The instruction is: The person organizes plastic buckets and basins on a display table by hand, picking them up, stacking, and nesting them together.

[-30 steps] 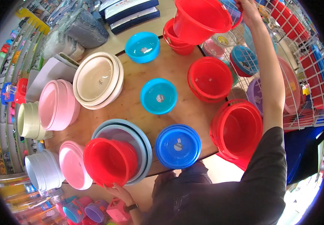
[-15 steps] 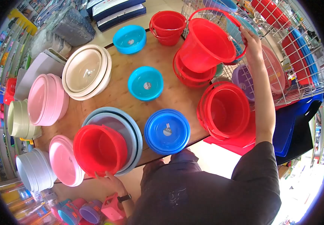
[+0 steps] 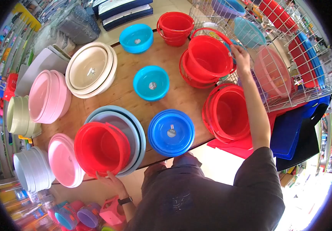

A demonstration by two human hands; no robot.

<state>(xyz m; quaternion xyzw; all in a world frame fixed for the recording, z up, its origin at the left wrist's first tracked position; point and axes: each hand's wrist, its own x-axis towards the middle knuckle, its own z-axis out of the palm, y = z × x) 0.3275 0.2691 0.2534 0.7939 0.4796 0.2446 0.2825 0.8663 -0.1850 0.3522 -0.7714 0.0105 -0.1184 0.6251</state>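
My right hand [image 3: 241, 58] is closed around the raised handle of a red bucket [image 3: 208, 57]. That bucket is lowered into another red bucket [image 3: 194, 79] at the table's right side. Nearer to me, more nested red buckets [image 3: 231, 111] stand below my right forearm. At the front left, my left hand [image 3: 112, 183] grips the near rim of a single red bucket [image 3: 102, 150]. This bucket rests over a nest of grey-blue basins [image 3: 138, 134], and part of the fingers is hidden at its edge. A stack of blue basins [image 3: 171, 133] lies between the two hands.
Two turquoise basins [image 3: 150, 83] sit mid-table [image 3: 123, 90]. Cream basins [image 3: 89, 71], pink basins [image 3: 50, 96] and white basins [image 3: 31, 169] line the left side. Another red bucket [image 3: 175, 29] stands at the back. A wire cage [image 3: 281, 86] with basins borders the right.
My right hand has come down and left, lowering the held bucket into the red one beneath it. My left hand stays at the other bucket's rim. The view has shifted slightly.
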